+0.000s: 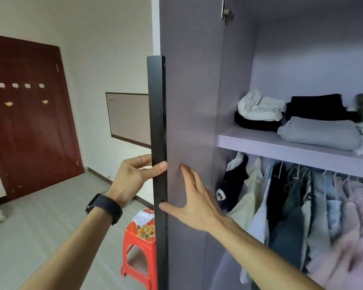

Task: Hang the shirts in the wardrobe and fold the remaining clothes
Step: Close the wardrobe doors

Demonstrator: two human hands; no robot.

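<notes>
A: Head view — left hand (134, 176) clasps the long black metal door handle (158, 130) at 9 o'clock; right hand (194, 200) flat, splayed on the grey wardrobe door (192, 101).

B: Shirts?

A: Hanging clothes (302, 204) at 4 o'clock. Risk — door swinging back, pinching fingers.

Matt laminate wardrobe door (189, 122), black metal handle (158, 122), glossy plastic stool (138, 254)
</notes>
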